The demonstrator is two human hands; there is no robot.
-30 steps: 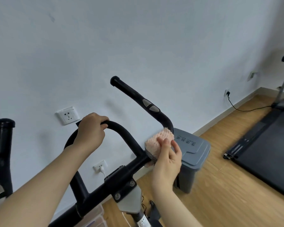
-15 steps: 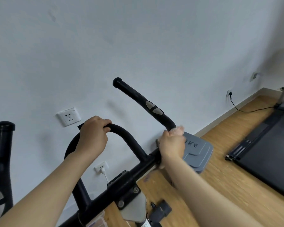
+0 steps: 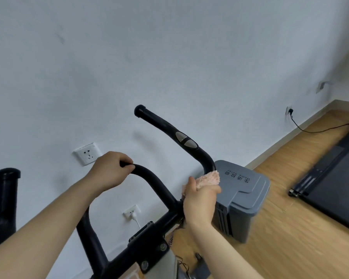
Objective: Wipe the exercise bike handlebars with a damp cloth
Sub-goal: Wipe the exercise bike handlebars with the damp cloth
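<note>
The black handlebars [image 3: 169, 131] of the exercise bike fill the middle of the view, with a raised right arm carrying two grey sensor pads and a curved inner loop. My left hand [image 3: 111, 170] grips the top of the inner loop. My right hand [image 3: 199, 202] is wrapped around the bar at the base of the right arm, holding a pink cloth [image 3: 209, 179] against it. The cloth's fluffy end sticks out above my fingers and a strip hangs below the bar. The left handlebar end [image 3: 6, 198] stands at the left edge.
A grey lidded bin [image 3: 248, 200] stands on the wooden floor just behind my right hand, against the white wall. A black treadmill [image 3: 334, 178] lies at the right. Wall sockets [image 3: 87, 153] and a plugged cable [image 3: 132, 213] sit behind the bars.
My right hand first swung over the top of the bar with the cloth tucked under it, then slid slightly down, and the pink cloth shows again above my fingers. My left hand kept its grip.
</note>
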